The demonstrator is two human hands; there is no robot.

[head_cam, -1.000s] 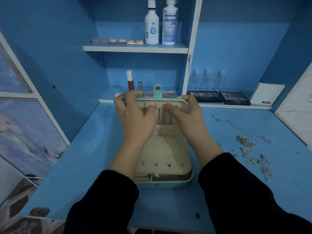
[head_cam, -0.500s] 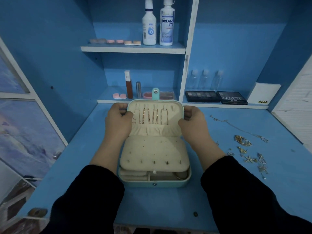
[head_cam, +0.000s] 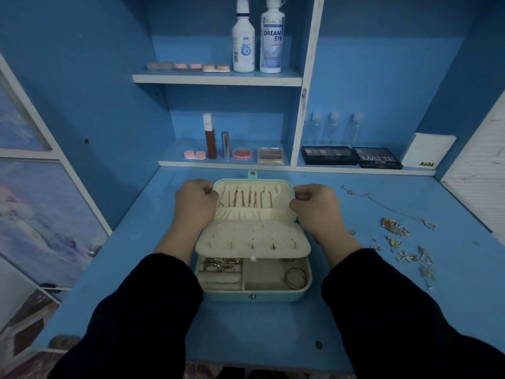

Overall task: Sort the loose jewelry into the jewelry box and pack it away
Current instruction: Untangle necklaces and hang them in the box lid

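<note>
While both hands hold its raised lid (head_cam: 281, 188), the mint-green, cream-lined jewelry box (head_cam: 252, 295) sits open at the middle of the blue surface (head_cam: 246, 329), with its snap front at 6 o'clock. The left hand (head_cam: 195, 206) has its fingers curled over the lid's edge at 9 o'clock, and the right hand (head_cam: 317, 209) grips the opposite edge at 3 o'clock in the same way. Thin gold chains (head_cam: 246, 199) hang in a row inside the lid above a gathered cream pocket.

A cream padded earring panel (head_cam: 252, 237) with a few small studs lies over the back half of the tray. In the open front compartments, gold pieces lie at 7 o'clock and a thin gold hoop (head_cam: 296, 278) at 5 o'clock.

A scatter of loose jewelry (head_cam: 395, 227) in gold and silver lies on the surface at the box's 3 o'clock, well apart from it, and a long fine chain (head_cam: 382, 203) trails at 2 o'clock.

On the upper shelf at 12 o'clock, a white plastic bottle (head_cam: 272, 36) reads "DREAM EYE", just beside a second white bottle (head_cam: 243, 42) whose print is too small to read. On the lower ledge at 1 o'clock, a black eyeshadow palette (head_cam: 377, 158) reads "MATTE". Near it, at 2 o'clock, a white box (head_cam: 426, 153) is marked "NUDE".
</note>
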